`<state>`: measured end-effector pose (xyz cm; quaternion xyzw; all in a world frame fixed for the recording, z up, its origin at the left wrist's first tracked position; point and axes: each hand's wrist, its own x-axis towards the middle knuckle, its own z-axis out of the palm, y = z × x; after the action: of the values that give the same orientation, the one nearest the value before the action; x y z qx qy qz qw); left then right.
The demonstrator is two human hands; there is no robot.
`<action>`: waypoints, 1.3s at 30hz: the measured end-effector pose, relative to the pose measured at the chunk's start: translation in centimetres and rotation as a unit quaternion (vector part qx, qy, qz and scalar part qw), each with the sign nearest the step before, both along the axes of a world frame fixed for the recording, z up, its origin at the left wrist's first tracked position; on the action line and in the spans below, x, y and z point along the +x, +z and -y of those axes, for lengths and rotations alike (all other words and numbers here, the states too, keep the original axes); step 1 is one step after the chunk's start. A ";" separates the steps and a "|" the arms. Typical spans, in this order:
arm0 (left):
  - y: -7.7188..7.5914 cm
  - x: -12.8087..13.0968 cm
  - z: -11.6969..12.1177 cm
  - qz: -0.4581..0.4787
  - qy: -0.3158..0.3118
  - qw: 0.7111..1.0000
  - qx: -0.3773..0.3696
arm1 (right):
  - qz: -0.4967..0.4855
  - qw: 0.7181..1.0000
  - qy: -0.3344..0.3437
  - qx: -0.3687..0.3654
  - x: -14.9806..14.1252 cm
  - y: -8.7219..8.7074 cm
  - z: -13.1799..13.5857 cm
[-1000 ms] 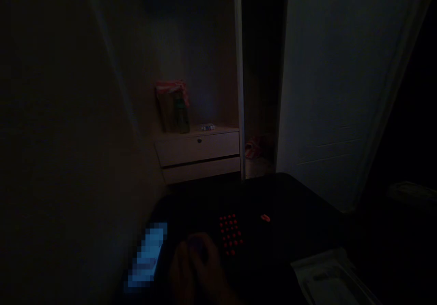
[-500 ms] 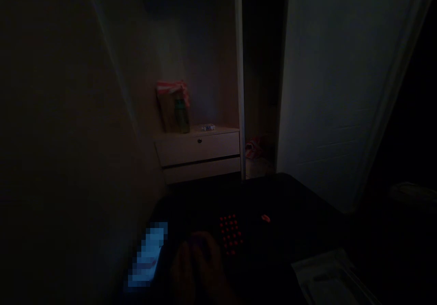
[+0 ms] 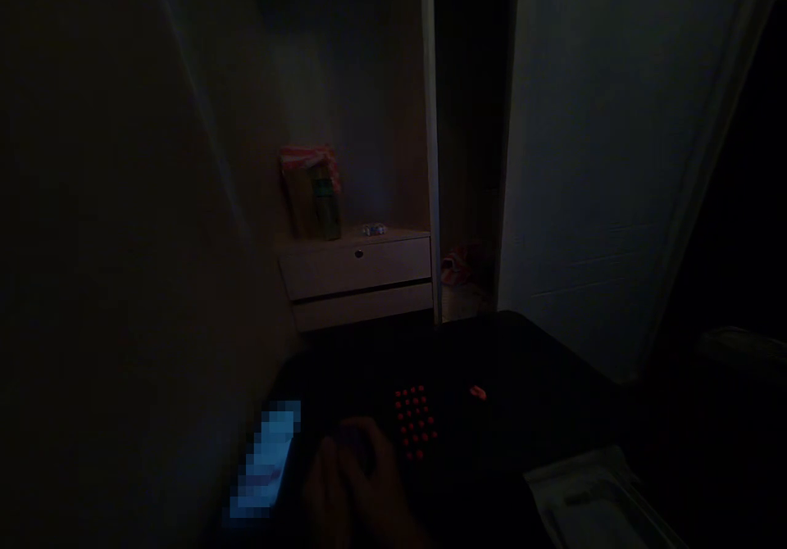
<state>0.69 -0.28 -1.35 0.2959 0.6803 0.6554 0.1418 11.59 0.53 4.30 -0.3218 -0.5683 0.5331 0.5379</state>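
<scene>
Close together at the lower middle, both my hands are curled around a small dark bluish lump [image 3: 355,437], whose kind I cannot make out in the gloom. My left hand [image 3: 325,483] presses in from the left with its fingers together. My right hand [image 3: 382,479] wraps over the lump from the right, thumb towards the left hand. Just right of them, several small red dots [image 3: 416,422] lie in rows on the dark table surface [image 3: 504,344]. A small pinkish-red piece [image 3: 478,392] rests farther right.
A bright blurred screen [image 3: 266,460] lies left of my hands. At the lower right is a pale clear packet or tray [image 3: 590,496]. Behind the table stand a drawer unit [image 3: 362,270], a bottle [image 3: 327,209], a red-and-white bag [image 3: 301,160] and a pale door panel [image 3: 590,164].
My fingers have shifted slightly around the dark lump, which shows a little more now. The hands stay in nearly the same place, and the other things have not moved.
</scene>
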 end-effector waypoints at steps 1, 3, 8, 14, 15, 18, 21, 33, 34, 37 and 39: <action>-0.1 0.1 0.0 0.003 0.003 1.000 -0.005 | 0.000 1.000 -0.003 -0.001 0.0 0.0 0.0; -0.2 0.2 0.1 0.013 0.007 1.000 -0.021 | -0.003 1.000 -0.016 -0.004 0.0 -0.1 -0.1; 0.1 0.6 0.7 -0.004 -0.015 0.999 -0.031 | -0.017 1.000 -0.021 -0.016 -0.1 -0.4 -0.3; 0.5 0.8 0.8 -0.039 -0.023 0.998 -0.031 | -0.034 0.999 -0.017 -0.003 -0.1 -0.7 -0.1; 0.6 0.8 0.7 -0.037 -0.028 0.998 -0.029 | -0.036 0.999 -0.016 0.006 -0.1 -0.7 -0.1; 0.8 0.8 0.5 -0.022 -0.043 0.999 -0.022 | -0.041 0.999 -0.011 0.019 -0.2 -0.9 -0.3; 1.5 1.0 0.3 -0.014 -0.042 0.999 -0.021 | -0.043 0.999 -0.007 -0.002 -0.2 -0.7 -0.4; 3.1 1.4 0.3 0.023 -0.030 0.998 -0.054 | -0.014 0.999 -0.031 0.001 -0.7 -1.0 -0.7; 3.1 1.4 0.3 0.021 -0.032 0.998 -0.055 | -0.020 0.999 -0.036 -0.004 -0.7 -1.2 -0.7; 3.2 1.5 0.3 0.013 -0.052 0.997 -0.058 | -0.044 0.998 -0.033 -0.009 -0.8 -1.7 -0.7; 3.2 1.6 0.3 0.011 -0.049 0.997 -0.067 | -0.059 0.998 -0.026 -0.007 -0.8 -1.9 -0.7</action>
<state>2.27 -0.59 1.82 0.3120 0.7055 0.6039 0.2004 10.78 1.26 2.42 -0.3085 -0.5234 0.5411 0.5815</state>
